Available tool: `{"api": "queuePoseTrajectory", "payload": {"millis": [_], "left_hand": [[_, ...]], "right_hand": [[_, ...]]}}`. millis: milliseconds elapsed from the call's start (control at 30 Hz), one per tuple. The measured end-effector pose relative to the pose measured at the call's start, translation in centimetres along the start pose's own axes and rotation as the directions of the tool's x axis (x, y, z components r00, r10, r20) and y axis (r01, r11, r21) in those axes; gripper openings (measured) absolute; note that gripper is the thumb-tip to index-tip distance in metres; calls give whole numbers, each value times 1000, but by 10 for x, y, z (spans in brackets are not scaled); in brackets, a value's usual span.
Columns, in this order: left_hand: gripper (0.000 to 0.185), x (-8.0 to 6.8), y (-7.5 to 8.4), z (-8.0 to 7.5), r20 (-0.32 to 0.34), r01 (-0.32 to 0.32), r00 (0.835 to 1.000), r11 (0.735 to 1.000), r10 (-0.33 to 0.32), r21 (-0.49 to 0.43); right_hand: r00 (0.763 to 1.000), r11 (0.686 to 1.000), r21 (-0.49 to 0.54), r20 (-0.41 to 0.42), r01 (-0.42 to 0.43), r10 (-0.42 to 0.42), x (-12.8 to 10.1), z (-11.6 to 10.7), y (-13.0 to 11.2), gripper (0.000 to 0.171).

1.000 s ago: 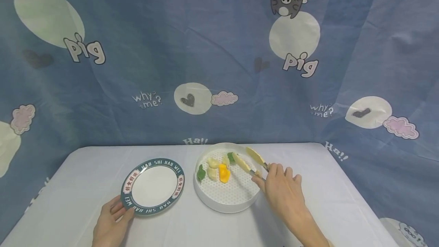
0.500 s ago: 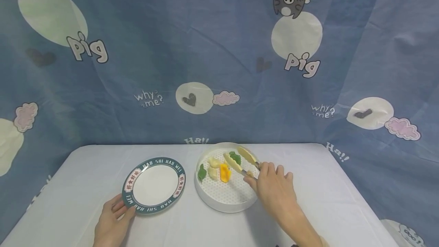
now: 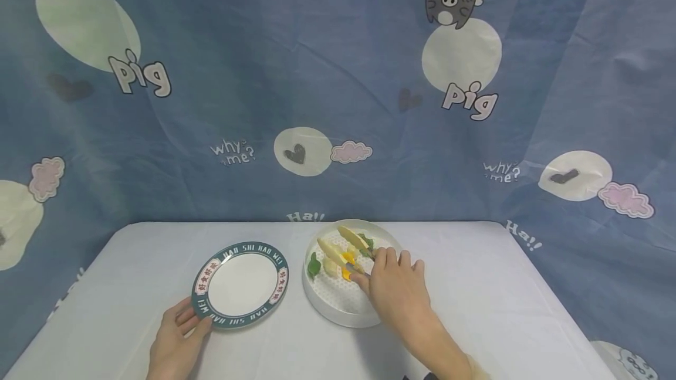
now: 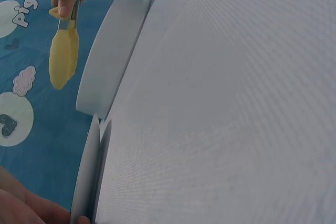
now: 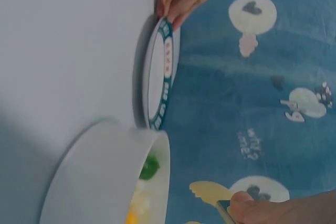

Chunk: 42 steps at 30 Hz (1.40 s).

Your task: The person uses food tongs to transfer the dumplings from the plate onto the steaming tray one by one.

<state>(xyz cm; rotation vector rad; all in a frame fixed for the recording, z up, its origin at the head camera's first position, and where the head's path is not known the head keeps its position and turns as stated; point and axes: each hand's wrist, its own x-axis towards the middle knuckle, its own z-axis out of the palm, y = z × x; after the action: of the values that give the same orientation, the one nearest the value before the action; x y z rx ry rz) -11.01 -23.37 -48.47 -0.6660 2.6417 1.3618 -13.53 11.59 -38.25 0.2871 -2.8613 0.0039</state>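
My left hand (image 3: 178, 339) pinches the near-left rim of a white plate (image 3: 243, 284) with a dark green lettered border, thumb on top. In the right wrist view the plate's rim (image 5: 168, 56) stands tilted a little off the table. My right hand (image 3: 399, 292) holds yellow-tipped tongs (image 3: 331, 250), spread apart above a round white steamer tray (image 3: 338, 314) with a dotted base. In the tray lie pale dumpling-like pieces (image 3: 331, 268), an orange-yellow piece (image 3: 346, 274) and green leafy pieces (image 3: 314, 265), partly hidden by the tongs. The left wrist view shows the tong head (image 4: 63, 59) above the tray's wall.
A white cloth covers the table (image 3: 285, 350). Behind it hangs a blue curtain (image 3: 237, 75) printed with pigs and clouds. The tray stands just right of the plate, near the table's back edge.
My right hand has moved left with the tongs, from the tray's right side to over the food pieces. The left hand still holds the plate; the whole view has shifted slightly.
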Motion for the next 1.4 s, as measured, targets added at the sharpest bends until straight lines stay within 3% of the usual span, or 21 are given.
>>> {"api": "queuePoseTrajectory", "payload": {"millis": [300,667,1400], "left_hand": [[85,0,-2,1,-20,2,1000,1000,-2,-9],[85,1,-4,3,-19,13,1000,1000,-13,-2],[84,2,1,2,-34,2,999,999,-3,-33]], "right_hand": [[994,992,-70,-27,107,-109,3,9,-38,67],[989,986,-75,14,151,-150,5,14,-81,71],[968,971,-82,135,224,-212,0,36,-111,76]]}}
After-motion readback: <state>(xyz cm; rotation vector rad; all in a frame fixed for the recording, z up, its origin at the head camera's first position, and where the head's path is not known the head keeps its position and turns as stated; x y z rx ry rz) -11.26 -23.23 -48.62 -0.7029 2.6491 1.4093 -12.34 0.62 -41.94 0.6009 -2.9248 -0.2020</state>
